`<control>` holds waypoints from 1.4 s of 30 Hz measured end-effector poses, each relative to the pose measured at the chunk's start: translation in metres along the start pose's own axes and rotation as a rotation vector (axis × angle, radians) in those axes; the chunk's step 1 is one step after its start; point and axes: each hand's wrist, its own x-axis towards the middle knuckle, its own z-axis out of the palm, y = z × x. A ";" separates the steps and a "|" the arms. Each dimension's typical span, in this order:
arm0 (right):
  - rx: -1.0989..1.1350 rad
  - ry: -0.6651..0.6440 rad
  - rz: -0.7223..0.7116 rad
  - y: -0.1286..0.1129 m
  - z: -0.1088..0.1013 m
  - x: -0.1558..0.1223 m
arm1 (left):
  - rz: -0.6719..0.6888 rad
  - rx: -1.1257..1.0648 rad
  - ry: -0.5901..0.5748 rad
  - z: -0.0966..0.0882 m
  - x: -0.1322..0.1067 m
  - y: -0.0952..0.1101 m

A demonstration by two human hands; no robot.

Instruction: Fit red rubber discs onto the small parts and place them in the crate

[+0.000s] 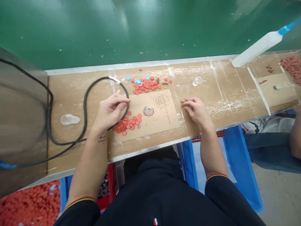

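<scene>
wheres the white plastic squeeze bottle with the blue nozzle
In the head view, the white plastic squeeze bottle with a blue nozzle lies at upper right, against the back edge of the tan workbench, beyond the person's right hand.

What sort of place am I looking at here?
Probably a small-parts factory line: a long workbench with loose red discs laid out on it, a squeeze bottle at its back edge, and a blue crate beneath.
</scene>
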 end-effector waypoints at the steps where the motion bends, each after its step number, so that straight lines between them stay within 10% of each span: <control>1: 0.013 -0.017 0.015 0.000 -0.002 0.000 | -0.003 -0.058 0.002 0.002 0.000 -0.001; 11: 0.163 0.044 0.089 -0.020 -0.009 -0.004 | -0.154 -0.580 0.170 0.014 0.007 -0.004; 22: 0.583 0.283 -0.439 -0.117 -0.002 0.076 | -0.387 -0.757 0.257 0.018 0.004 -0.002; 42: 0.555 -0.047 -0.283 -0.106 0.036 0.058 | -0.574 -0.794 0.269 0.016 0.000 0.011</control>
